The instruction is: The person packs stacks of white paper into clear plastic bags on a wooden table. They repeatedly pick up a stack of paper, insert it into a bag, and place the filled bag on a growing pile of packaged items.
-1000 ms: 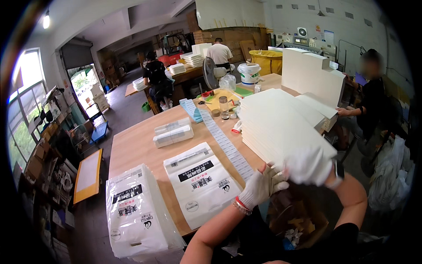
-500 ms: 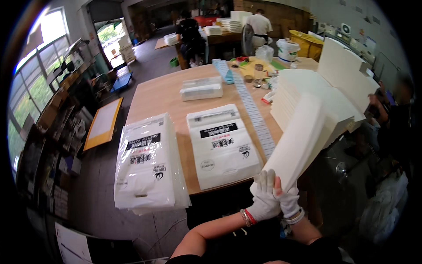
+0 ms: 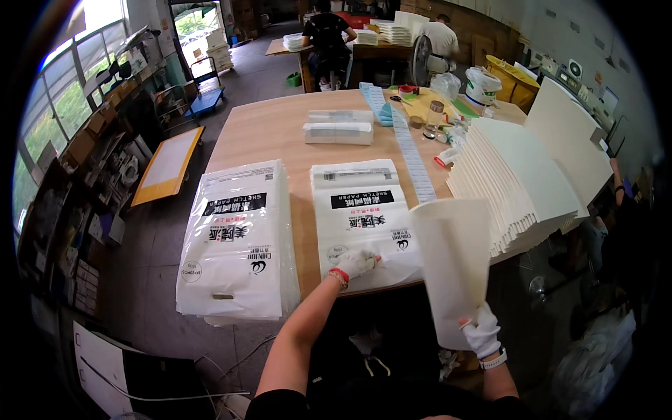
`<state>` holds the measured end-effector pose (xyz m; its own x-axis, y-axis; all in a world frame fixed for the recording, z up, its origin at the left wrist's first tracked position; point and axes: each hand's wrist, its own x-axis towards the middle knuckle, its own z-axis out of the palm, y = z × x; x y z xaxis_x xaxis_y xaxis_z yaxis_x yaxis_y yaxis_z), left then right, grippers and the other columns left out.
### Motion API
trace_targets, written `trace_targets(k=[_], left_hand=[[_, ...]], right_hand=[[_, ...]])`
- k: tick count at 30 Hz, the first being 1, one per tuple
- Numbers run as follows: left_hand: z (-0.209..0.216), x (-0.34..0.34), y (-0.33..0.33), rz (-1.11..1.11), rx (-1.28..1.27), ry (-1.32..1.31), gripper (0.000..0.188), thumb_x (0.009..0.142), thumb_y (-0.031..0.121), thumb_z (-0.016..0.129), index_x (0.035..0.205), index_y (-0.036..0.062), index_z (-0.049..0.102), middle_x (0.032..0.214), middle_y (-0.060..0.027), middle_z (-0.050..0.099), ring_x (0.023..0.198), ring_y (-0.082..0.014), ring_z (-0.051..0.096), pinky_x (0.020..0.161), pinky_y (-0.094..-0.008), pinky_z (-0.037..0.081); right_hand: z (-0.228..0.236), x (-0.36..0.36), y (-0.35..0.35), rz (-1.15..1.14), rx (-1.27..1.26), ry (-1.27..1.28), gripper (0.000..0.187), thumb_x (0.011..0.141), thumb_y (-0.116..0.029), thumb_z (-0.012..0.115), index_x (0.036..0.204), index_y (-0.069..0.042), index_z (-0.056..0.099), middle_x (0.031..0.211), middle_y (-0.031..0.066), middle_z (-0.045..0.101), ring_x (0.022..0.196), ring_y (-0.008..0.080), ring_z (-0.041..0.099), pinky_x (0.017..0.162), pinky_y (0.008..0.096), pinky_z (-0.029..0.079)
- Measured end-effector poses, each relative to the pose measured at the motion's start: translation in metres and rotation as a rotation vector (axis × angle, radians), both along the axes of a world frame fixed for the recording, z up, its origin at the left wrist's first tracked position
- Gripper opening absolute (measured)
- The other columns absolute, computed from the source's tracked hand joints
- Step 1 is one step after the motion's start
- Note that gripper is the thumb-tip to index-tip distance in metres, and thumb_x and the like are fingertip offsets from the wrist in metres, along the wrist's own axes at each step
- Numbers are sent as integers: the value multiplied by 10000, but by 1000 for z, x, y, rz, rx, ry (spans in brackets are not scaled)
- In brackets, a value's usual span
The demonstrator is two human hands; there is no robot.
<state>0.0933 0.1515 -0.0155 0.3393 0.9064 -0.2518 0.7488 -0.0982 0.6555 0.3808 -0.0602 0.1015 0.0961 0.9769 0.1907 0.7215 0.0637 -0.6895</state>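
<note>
My right hand, in a white glove with a bare thumb tip showing, grips the lower end of a curled sheaf of white paper. The sheaf stands upright just off the table's front edge. My left hand, gloved too, is over the near end of a printed white plastic bag in the middle pile. Its fingers are pressed together on the bag's film, near the opening edge. Left of it lies a thicker pile of the same bags, overhanging the front edge.
A tall stack of white paper fans out on the table's right. Behind lie a clear plastic box, a strip of labels, tape rolls and a white bucket. Two people work at far tables; another person's arm shows at right.
My hands have parted. The left moved from the sheaf onto the middle bag pile; the right keeps the sheaf, which has come nearer and turned more upright. The view has shifted slightly.
</note>
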Motion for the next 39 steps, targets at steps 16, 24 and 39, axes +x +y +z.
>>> trace_targets(k=[16, 24, 39], left_hand=[[134, 44, 0, -188, 543, -178, 205, 770, 264, 564, 829, 77, 623, 700, -142, 599, 707, -310, 590, 677, -412, 472], [25, -5, -46, 465, 1064, -421, 673, 627, 100, 677, 1251, 12, 439, 1289, -206, 401, 1039, -378, 522, 939, -388, 398], [-65, 43, -160, 381, 289, -601, 226, 832, 190, 529, 996, 49, 594, 951, -200, 607, 901, -340, 595, 726, -386, 477]], right_hand=[[-24, -86, 113, 156, -560, -261, 428, 758, -447, 550, 1023, -112, 582, 922, 168, 628, 876, 349, 592, 763, 402, 457], [-14, -81, 119, 106, -245, 246, 320, 791, -256, 610, 1029, -45, 578, 816, 73, 623, 753, 181, 575, 669, 300, 449], [-107, -56, 124, 176, -355, 6, 321, 813, -159, 574, 1110, -40, 564, 979, 111, 619, 847, 209, 589, 761, 307, 465]])
